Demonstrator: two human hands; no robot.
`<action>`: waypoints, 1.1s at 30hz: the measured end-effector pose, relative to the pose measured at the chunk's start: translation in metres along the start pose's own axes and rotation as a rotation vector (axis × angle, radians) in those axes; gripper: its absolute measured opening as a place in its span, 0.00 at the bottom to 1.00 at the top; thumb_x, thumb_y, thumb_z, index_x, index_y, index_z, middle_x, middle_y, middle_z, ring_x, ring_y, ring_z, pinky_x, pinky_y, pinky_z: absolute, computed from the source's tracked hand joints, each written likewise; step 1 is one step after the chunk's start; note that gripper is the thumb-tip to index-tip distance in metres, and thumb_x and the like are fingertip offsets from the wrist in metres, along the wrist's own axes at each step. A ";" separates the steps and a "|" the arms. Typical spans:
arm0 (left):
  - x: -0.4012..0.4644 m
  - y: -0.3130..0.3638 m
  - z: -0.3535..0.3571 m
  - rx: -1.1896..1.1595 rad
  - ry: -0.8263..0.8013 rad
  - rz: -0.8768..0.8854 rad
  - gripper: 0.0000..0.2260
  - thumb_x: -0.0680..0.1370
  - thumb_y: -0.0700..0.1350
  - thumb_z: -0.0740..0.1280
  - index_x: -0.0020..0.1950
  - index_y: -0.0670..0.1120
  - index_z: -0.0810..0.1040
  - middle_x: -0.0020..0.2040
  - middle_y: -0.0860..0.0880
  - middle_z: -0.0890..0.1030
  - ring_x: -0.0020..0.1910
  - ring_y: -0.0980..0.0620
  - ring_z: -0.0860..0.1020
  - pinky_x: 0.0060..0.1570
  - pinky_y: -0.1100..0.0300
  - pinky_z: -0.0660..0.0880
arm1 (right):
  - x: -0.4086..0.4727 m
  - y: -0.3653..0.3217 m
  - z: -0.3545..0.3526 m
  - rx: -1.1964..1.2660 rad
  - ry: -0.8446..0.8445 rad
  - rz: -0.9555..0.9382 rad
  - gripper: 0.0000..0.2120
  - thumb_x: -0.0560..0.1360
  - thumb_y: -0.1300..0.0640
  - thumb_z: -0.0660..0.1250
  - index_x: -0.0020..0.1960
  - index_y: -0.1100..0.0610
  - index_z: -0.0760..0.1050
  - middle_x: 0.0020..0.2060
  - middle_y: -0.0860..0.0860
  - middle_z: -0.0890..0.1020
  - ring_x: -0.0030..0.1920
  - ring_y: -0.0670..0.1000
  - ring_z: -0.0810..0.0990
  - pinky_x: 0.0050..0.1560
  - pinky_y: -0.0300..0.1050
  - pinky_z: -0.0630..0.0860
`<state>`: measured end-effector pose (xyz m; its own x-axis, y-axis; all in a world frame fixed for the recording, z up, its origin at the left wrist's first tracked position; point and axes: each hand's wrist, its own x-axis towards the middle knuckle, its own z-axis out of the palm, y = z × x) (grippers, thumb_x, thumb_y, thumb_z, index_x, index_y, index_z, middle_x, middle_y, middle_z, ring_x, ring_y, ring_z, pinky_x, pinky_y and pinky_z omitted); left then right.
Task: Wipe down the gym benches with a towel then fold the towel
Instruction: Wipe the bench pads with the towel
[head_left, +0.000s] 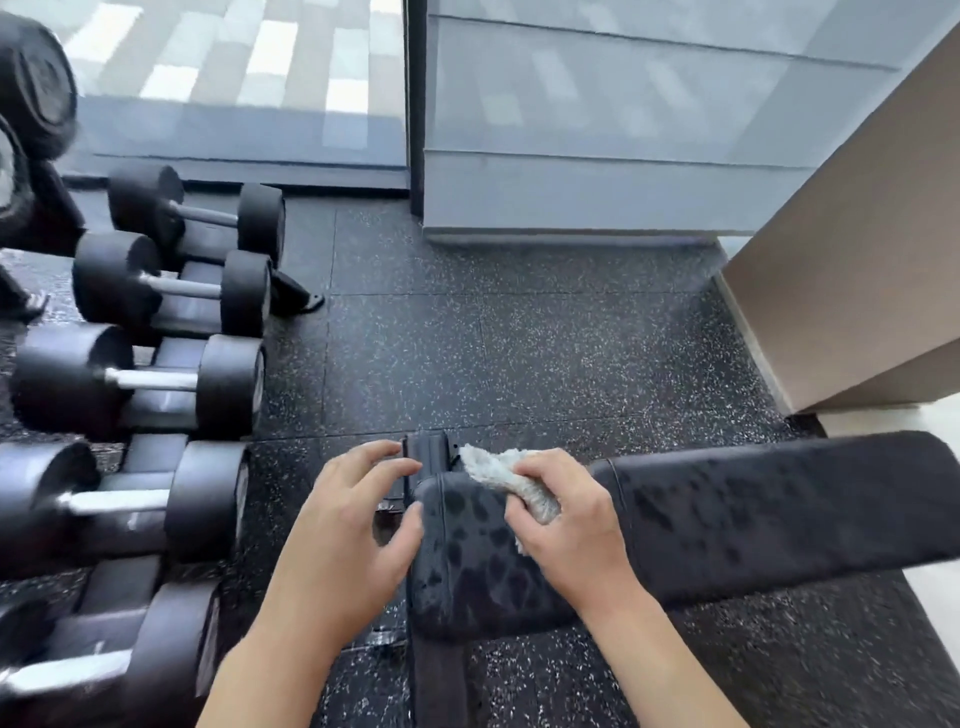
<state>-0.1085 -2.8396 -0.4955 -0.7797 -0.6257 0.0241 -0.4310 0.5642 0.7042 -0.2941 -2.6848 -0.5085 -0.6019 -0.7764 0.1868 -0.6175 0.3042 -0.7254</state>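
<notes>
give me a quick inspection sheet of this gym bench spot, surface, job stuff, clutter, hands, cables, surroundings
surface: black padded bench, two pads with a gap between, dark wet-looking blotches across both
job's things: crumpled pale towel on the smaller pad, near its far edge
clutter: nothing seen on the bench besides the towel
grippers: right hand grips the towel against the pad; left hand holds nothing, fingers loosely bent at the pad's left end by the black frame bracket
cables: nothing seen
surroundings: speckled rubber floor; row of black dumbbells on a rack to the left; glass wall ahead; beige panel at right
</notes>
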 end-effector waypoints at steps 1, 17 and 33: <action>-0.001 -0.009 0.009 -0.003 0.001 -0.010 0.19 0.76 0.58 0.63 0.63 0.53 0.81 0.67 0.57 0.75 0.68 0.55 0.72 0.72 0.70 0.59 | -0.003 0.010 0.009 -0.001 -0.008 0.009 0.12 0.70 0.64 0.73 0.51 0.53 0.79 0.47 0.44 0.80 0.50 0.47 0.80 0.51 0.47 0.77; -0.050 -0.186 0.194 -0.096 0.016 -0.001 0.21 0.74 0.55 0.66 0.67 0.55 0.79 0.67 0.64 0.74 0.66 0.60 0.73 0.68 0.70 0.64 | -0.044 0.158 0.184 -0.069 -0.069 -0.073 0.10 0.71 0.59 0.72 0.53 0.55 0.80 0.54 0.47 0.79 0.57 0.48 0.78 0.59 0.49 0.76; -0.027 -0.246 0.196 -0.078 -0.018 0.082 0.13 0.75 0.57 0.64 0.57 0.58 0.81 0.56 0.66 0.77 0.58 0.63 0.77 0.60 0.55 0.77 | -0.037 0.153 0.226 -0.290 -0.161 -0.190 0.12 0.80 0.50 0.67 0.60 0.54 0.80 0.58 0.48 0.77 0.62 0.52 0.74 0.68 0.48 0.70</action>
<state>-0.0703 -2.8554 -0.8083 -0.8191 -0.5692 0.0715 -0.3294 0.5687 0.7537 -0.2519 -2.7348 -0.7760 -0.3898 -0.9038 0.1765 -0.8419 0.2721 -0.4659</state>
